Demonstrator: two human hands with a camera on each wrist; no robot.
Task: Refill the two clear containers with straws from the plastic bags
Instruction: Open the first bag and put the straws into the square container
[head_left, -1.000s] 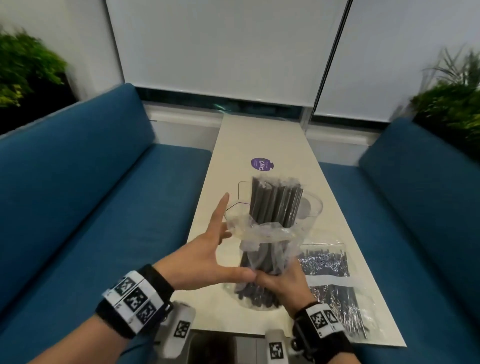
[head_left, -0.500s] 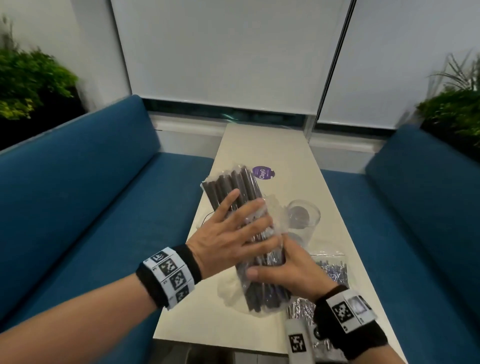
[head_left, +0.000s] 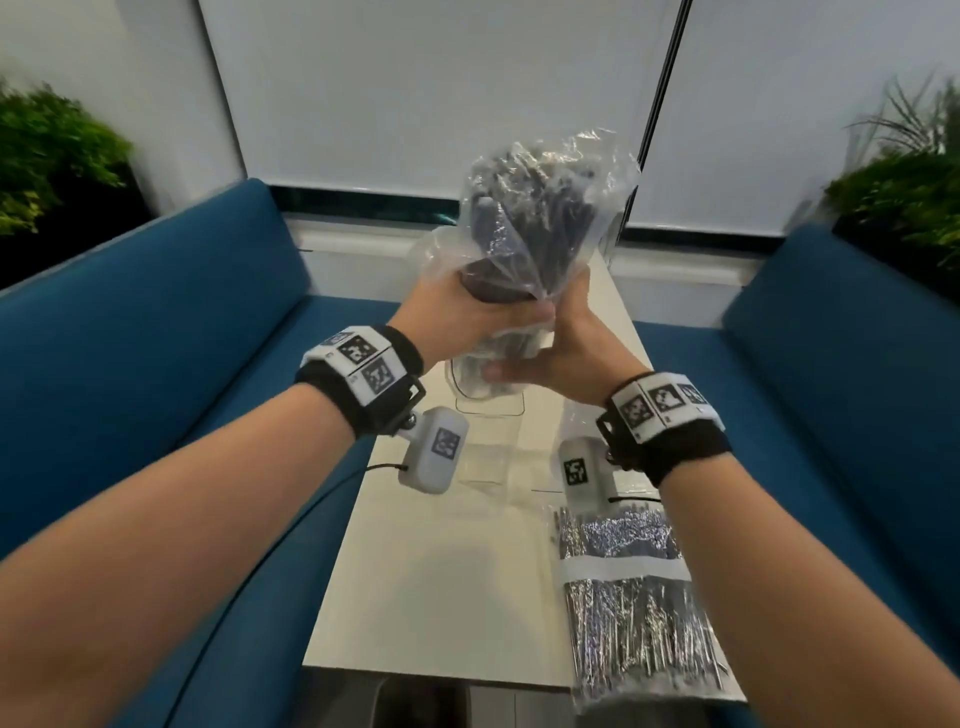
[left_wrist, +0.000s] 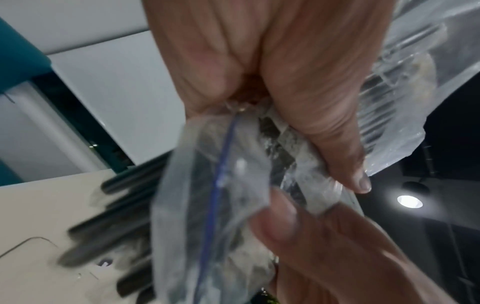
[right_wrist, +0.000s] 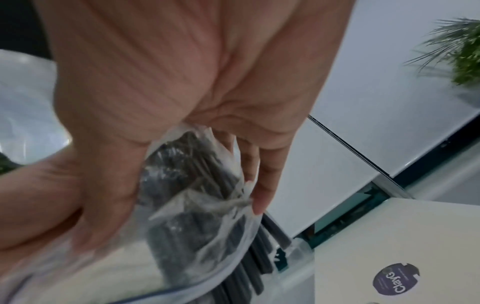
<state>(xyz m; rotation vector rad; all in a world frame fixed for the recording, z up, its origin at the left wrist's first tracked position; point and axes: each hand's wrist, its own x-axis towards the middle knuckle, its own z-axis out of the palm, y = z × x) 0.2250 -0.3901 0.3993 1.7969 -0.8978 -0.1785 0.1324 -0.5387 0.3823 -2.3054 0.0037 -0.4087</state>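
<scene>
the left hand (head_left: 457, 317) and right hand (head_left: 561, 348), fingers curled round the crumpled clear plastic bag of black straws (head_left: 535, 218), have upended it above the clear plastic container (head_left: 485, 415) on the white table (head_left: 441, 582); earlier it lay lower, slanted.

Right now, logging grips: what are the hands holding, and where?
Both hands, left and right, grip the bag of dark straws around its lower, open end.

Bag of straws held above the table's middle.
The held bag (head_left: 540, 218) hangs over a clear container (head_left: 488, 415) mid-table (head_left: 441, 571); a second bag (head_left: 634, 597) lies at the near right corner.
</scene>
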